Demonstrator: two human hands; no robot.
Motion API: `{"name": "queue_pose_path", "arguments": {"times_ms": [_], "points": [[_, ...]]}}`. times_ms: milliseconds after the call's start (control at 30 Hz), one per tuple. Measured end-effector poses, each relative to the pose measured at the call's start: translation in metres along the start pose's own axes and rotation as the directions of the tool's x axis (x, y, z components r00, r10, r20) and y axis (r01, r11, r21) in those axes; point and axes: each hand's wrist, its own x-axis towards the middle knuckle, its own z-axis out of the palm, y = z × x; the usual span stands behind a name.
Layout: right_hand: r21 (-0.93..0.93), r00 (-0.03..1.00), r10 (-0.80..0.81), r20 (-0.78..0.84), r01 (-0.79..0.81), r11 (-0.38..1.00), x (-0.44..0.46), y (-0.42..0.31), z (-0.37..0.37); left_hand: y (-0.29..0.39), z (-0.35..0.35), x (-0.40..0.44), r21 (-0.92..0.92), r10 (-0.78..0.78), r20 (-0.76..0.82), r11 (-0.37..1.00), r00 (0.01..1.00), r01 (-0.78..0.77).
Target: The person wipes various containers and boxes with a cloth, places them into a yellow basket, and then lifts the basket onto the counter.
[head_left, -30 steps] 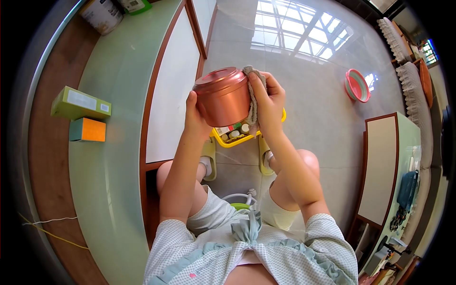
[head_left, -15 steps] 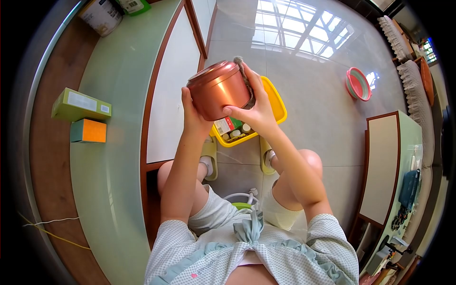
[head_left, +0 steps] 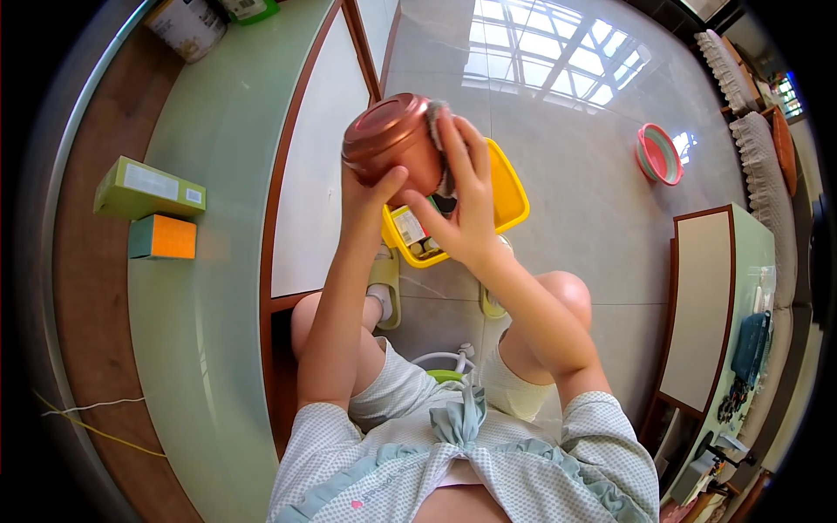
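A shiny copper-coloured canister [head_left: 391, 148] is held tilted above the yellow bin [head_left: 514, 185]. My left hand [head_left: 368, 199] grips its lower left side, the thumb lying across the front. On the right, my right hand [head_left: 464, 187] presses a grey cloth [head_left: 437, 131] against the canister's end, fingers bent over the cloth and thumb pointing toward the canister. Part of the cloth is hidden behind those fingers. Inside the bin are a box with a white label [head_left: 408, 227] and several small bottles [head_left: 425, 247], partly covered by my hands and the canister.
To the left runs a long glass-topped cabinet [head_left: 218, 288] bearing a green box [head_left: 150, 189], an orange box [head_left: 163, 237] and a white tin [head_left: 186, 29]. A pink basin [head_left: 659, 154] sits on the tiled floor. At right stands another low cabinet [head_left: 697, 305].
The canister has turned in my hands, so its end now faces more upward and toward me. My left thumb has come across its front, and my right hand with the cloth has shifted along its end.
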Motion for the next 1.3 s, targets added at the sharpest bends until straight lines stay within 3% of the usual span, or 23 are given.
{"name": "queue_pose_path", "arguments": {"times_ms": [33,133,167,300,433,533,567,700,833,933,967,1067,1167,1300], "points": [[0.036,1.0,-0.013,-0.009,0.013,0.999,0.0,-0.009,-0.002,-0.004,-0.001,0.0,-0.044,0.015,-0.102,0.999,0.995,-0.019],[-0.168,0.984,-0.149,0.097,0.164,0.972,0.001,-0.014,-0.001,-0.002,-0.005,0.001,-0.241,0.017,-0.058,0.97,0.998,-0.031],[-0.177,0.984,-0.176,0.03,0.178,0.968,0.003,-0.018,0.003,-0.002,-0.004,-0.001,-0.271,0.008,-0.071,0.962,0.997,-0.027],[-0.173,0.928,-0.37,0.036,0.371,0.912,0.011,-0.013,-0.003,-0.005,-0.008,-0.003,-0.247,-0.059,-0.025,0.968,0.998,0.051],[-0.101,0.976,-0.2,-0.092,0.19,0.977,0.017,-0.003,-0.009,-0.005,-0.002,-0.004,-0.165,0.014,0.008,0.986,1.0,-0.012],[0.197,0.963,0.101,-0.249,-0.052,0.979,0.017,0.001,-0.002,-0.006,0.001,-0.006,-0.16,0.005,0.005,0.987,1.0,-0.005],[0.294,0.946,0.232,-0.228,-0.161,0.942,0.014,-0.003,-0.003,-0.006,0.002,-0.005,-0.148,0.005,-0.003,0.989,1.0,-0.006],[-0.015,0.984,-0.149,-0.095,0.149,0.989,0.011,-0.014,-0.007,-0.01,0.001,-0.003,-0.082,0.01,-0.023,0.997,1.0,-0.012],[-0.145,0.936,-0.34,-0.092,0.326,0.934,0.016,-0.008,-0.009,-0.012,0.001,-0.003,-0.212,-0.044,0.016,0.976,0.999,0.046],[-0.134,0.968,-0.159,-0.195,0.134,0.982,0.019,-0.006,-0.012,-0.014,0.007,-0.005,-0.279,-0.033,0.04,0.959,0.999,0.043],[0.016,0.969,-0.007,-0.248,0.012,1.0,0.02,-0.009,-0.01,-0.016,0.007,-0.005,-0.284,-0.036,0.033,0.958,0.999,0.044],[0.222,0.944,0.195,-0.265,-0.138,0.965,0.019,-0.009,-0.007,-0.019,0.005,-0.005,-0.246,-0.041,0.014,0.968,0.999,0.043],[0.079,0.987,-0.077,-0.142,0.088,0.993,0.013,-0.009,-0.008,-0.015,0.003,-0.003,-0.159,-0.015,0.064,0.987,0.998,0.025],[-0.029,0.963,-0.178,-0.203,0.176,0.984,0.015,-0.01,-0.011,-0.013,0.004,-0.005,-0.208,-0.033,0.062,0.977,0.998,0.045]]}}
